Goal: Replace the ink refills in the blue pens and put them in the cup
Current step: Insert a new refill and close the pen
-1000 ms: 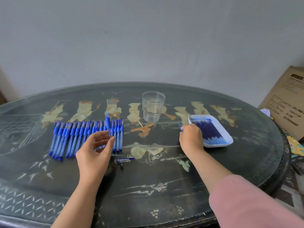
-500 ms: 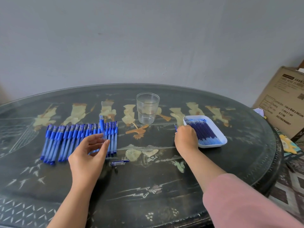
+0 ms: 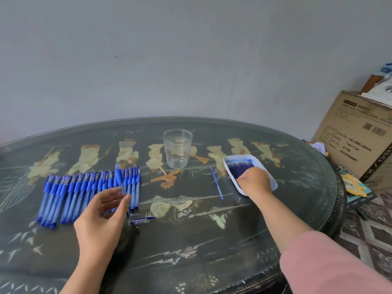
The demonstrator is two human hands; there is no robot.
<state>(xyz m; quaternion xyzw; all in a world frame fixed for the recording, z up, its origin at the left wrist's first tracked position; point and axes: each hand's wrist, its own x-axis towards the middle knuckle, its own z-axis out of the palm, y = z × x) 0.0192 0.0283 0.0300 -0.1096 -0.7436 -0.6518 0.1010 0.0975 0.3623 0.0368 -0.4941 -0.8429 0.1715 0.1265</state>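
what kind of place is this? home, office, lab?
Most likely a room in a home, not a lab: an ornate inlaid oval table with a glass top, a printed cardboard box by a plain wall, and a patterned floor.

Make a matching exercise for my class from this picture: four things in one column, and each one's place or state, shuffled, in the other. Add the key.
Things
1. cup
2. loose refill
3. row of blue pens
4. right hand

Places or states
A. reaching into the white tray
B. lined up side by side on the left of the table
C. upright and empty, at the far middle
D. lying alone between cup and tray

Pairs: 1-C, 2-D, 3-B, 4-A
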